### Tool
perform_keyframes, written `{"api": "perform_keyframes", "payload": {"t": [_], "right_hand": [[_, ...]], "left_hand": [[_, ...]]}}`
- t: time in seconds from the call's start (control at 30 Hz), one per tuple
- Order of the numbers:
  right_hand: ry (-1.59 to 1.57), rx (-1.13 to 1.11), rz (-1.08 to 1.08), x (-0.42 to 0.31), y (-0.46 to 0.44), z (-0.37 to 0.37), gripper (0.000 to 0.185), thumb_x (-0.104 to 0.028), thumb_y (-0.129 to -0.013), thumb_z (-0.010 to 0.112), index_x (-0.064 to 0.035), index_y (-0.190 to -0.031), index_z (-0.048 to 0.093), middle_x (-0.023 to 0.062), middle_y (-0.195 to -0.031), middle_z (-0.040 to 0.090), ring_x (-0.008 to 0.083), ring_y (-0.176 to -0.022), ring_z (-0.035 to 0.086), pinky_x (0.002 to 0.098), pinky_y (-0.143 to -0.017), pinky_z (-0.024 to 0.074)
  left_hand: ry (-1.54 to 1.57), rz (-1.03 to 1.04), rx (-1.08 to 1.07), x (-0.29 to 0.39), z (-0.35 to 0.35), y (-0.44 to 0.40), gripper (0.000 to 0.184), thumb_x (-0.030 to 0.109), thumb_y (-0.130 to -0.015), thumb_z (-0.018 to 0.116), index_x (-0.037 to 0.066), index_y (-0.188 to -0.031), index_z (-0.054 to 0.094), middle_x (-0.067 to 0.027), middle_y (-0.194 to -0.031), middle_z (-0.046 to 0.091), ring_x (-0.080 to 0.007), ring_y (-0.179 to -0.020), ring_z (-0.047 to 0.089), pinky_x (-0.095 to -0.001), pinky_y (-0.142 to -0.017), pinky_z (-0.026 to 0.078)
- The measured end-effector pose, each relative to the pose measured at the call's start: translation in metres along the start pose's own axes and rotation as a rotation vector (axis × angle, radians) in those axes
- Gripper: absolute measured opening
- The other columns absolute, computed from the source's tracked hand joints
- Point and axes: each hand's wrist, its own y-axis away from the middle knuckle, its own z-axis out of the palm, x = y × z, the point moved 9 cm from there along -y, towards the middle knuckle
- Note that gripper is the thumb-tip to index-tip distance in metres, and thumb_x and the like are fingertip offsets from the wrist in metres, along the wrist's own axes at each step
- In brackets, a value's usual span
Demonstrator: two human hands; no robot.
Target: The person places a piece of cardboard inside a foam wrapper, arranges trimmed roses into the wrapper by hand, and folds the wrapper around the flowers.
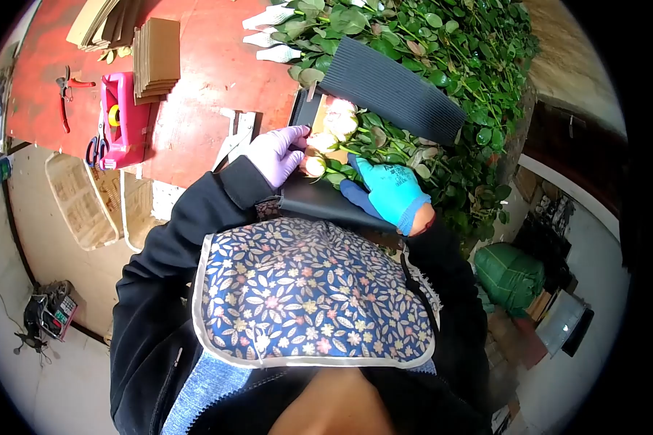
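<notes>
My left hand, in a lilac glove, is at the tips of several pale pink and cream rose heads; its thumb and fingers are apart. Wearing a blue glove, my right hand lies by the rose stems with its fingers spread. The roses rest on a piece of brown cardboard in a black holder. A strip of black corrugated sheet lies over foliage just beyond them. Some of the stems are hidden under leaves.
Leafy rose stems pile up at the right, with white-netted heads. On the red table are folded cardboard, red-handled pliers, scissors, a pink tape dispenser and a metallic tool.
</notes>
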Motion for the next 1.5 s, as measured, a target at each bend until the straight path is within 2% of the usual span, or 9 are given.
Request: {"api": "perform_keyframes", "payload": {"t": [0.17, 0.37, 0.43, 0.57, 0.6, 0.73, 0.9, 0.97, 1.5], "right_hand": [[0.06, -0.092, 0.094, -0.001, -0.002, 0.001, 0.055, -0.043, -0.088, 0.06, -0.0011, -0.124, 0.058, 0.0204, -0.074, 0.066, 0.0355, -0.065, 0.065, 0.0453, -0.062, 0.0506], [-0.024, 0.036, -0.017, 0.003, -0.008, 0.005, 0.056, -0.044, -0.087, 0.063, 0.0, -0.123, 0.058, 0.0209, -0.072, 0.065, 0.0375, -0.065, 0.064, 0.0459, -0.061, 0.0509], [-0.047, -0.04, 0.003, 0.004, -0.007, 0.008, 0.059, -0.049, -0.087, 0.059, -0.0001, -0.12, 0.058, 0.0194, -0.083, 0.068, 0.0385, -0.071, 0.066, 0.0464, -0.065, 0.0527], [0.118, -0.084, -0.117, -0.007, -0.01, -0.001, 0.039, -0.039, -0.091, 0.057, -0.0069, -0.111, 0.061, 0.0135, -0.074, 0.067, 0.034, -0.065, 0.064, 0.046, -0.058, 0.0497], [0.091, 0.041, -0.202, -0.013, -0.008, -0.006, 0.026, -0.032, -0.092, 0.055, -0.0115, -0.107, 0.061, 0.0105, -0.07, 0.065, 0.0311, -0.061, 0.064, 0.0445, -0.055, 0.0479], [0.185, -0.002, -0.261, -0.021, -0.015, 0.006, 0.022, -0.025, -0.088, 0.055, -0.0172, -0.108, 0.061, 0.0079, -0.072, 0.064, 0.0274, -0.064, 0.064, 0.0417, -0.054, 0.0474], [0.228, 0.073, -0.356, -0.025, -0.02, 0.01, 0.023, -0.019, -0.084, 0.056, -0.0159, -0.106, 0.061, 0.0052, -0.076, 0.061, 0.0256, -0.066, 0.065, 0.0417, -0.054, 0.0484], [0.284, 0.306, -0.514, -0.037, -0.009, -0.002, 0.023, -0.016, -0.084, 0.055, -0.013, -0.106, 0.059, 0.0055, -0.082, 0.061, 0.0248, -0.067, 0.066, 0.0416, -0.054, 0.0487], [0.17, 0.091, -0.413, -0.026, -0.009, 0.004, 0.031, -0.013, -0.081, 0.058, -0.0099, -0.112, 0.057, 0.0089, -0.09, 0.063, 0.027, -0.082, 0.065, 0.0385, -0.066, 0.0511]], "left_hand": [[-0.193, 0.078, 0.058, 0.011, -0.004, 0.0, 0.051, -0.003, -0.087, 0.057, 0.002, -0.137, 0.048, -0.0071, -0.099, 0.064, -0.0122, -0.076, 0.061, -0.0246, -0.074, 0.051], [-0.165, 0.068, 0.013, 0.01, -0.006, -0.003, 0.055, -0.001, -0.087, 0.059, 0.006, -0.14, 0.045, -0.0043, -0.094, 0.063, -0.0125, -0.074, 0.061, -0.0251, -0.072, 0.051], [-0.21, 0.046, -0.002, 0.014, -0.007, -0.001, 0.056, 0.0, -0.087, 0.061, 0.007, -0.141, 0.045, -0.0044, -0.094, 0.063, -0.0112, -0.073, 0.061, -0.0247, -0.071, 0.052], [-0.115, 0.01, -0.075, 0.001, -0.004, -0.005, 0.057, 0.0, -0.089, 0.06, 0.008, -0.142, 0.042, -0.0034, -0.097, 0.061, -0.0094, -0.075, 0.061, -0.023, -0.071, 0.051], [-0.129, 0.006, -0.089, 0.0, -0.003, -0.005, 0.057, 0.0, -0.089, 0.06, 0.008, -0.142, 0.042, -0.0034, -0.097, 0.061, -0.0094, -0.075, 0.061, -0.023, -0.071, 0.051], [-0.086, -0.022, -0.106, -0.004, 0.001, -0.008, 0.056, -0.004, -0.089, 0.056, 0.006, -0.143, 0.041, -0.0046, -0.099, 0.059, -0.0097, -0.077, 0.06, -0.0234, -0.071, 0.05], [-0.194, 0.009, -0.118, -0.007, 0.001, -0.014, 0.055, -0.006, -0.09, 0.052, 0.004, -0.142, 0.042, -0.0063, -0.1, 0.058, -0.0107, -0.079, 0.061, -0.0235, -0.073, 0.051], [0.039, -0.064, -0.112, -0.013, 0.002, -0.015, 0.053, -0.007, -0.091, 0.05, 0.005, -0.142, 0.043, -0.0066, -0.099, 0.058, -0.012, -0.08, 0.063, -0.024, -0.074, 0.053], [0.156, -0.137, -0.109, -0.019, 0.003, -0.015, 0.05, -0.005, -0.091, 0.049, 0.006, -0.14, 0.047, -0.0043, -0.092, 0.06, -0.0108, -0.076, 0.064, -0.0228, -0.074, 0.054]]}}
